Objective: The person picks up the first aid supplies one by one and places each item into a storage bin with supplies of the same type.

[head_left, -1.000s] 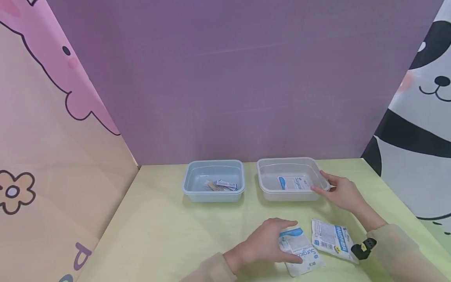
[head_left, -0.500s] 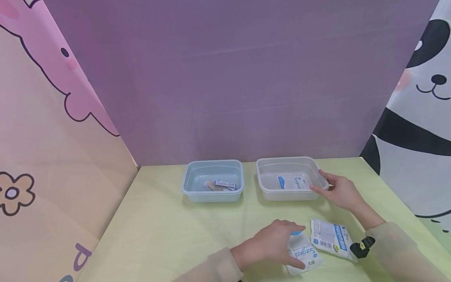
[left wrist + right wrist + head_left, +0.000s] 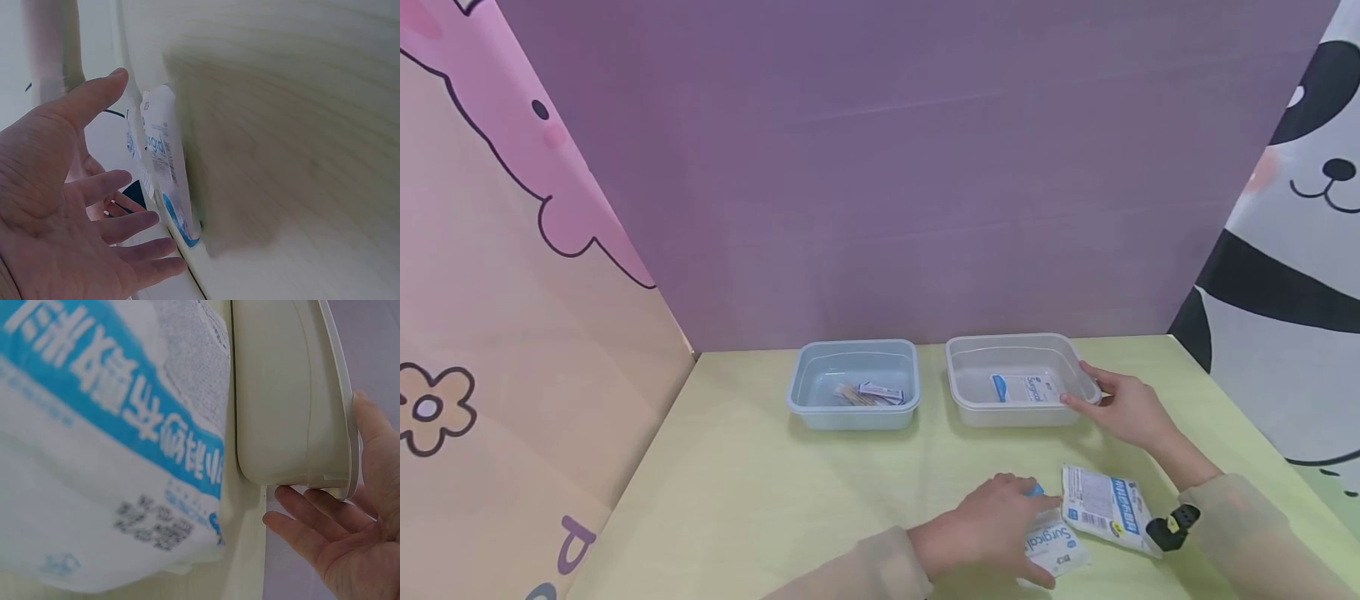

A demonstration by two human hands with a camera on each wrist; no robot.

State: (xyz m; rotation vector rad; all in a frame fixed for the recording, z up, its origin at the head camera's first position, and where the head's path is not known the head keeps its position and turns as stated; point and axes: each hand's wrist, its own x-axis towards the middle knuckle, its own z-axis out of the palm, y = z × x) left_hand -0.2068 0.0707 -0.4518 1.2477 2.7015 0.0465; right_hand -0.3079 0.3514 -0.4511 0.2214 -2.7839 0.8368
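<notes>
My left hand (image 3: 992, 529) hovers with spread fingers over a white-and-blue packet printed "Surgical" (image 3: 1058, 546), partly hiding it. In the left wrist view, the palm and straight fingers stand beside the packet (image 3: 165, 147), and a gap shows between them. At the back right, my right hand (image 3: 1127, 408) holds the right-hand corner of a white plastic container (image 3: 1000, 417). Its thumb lies at the rim and its fingers at the end wall in the right wrist view. Inside that container lies another "Surgical" packet (image 3: 1026, 388).
A blue plastic container (image 3: 850, 421) with thin sticks and a small printed packet (image 3: 880, 392) stands left of the white one. Another gauze packet (image 3: 1108, 508) lies beneath my right forearm, on the yellow-green table (image 3: 737, 500). A purple wall (image 3: 880, 167) rises behind.
My left hand has shifted right and slightly down, covering more of the front packet. My right hand keeps its place on the white container.
</notes>
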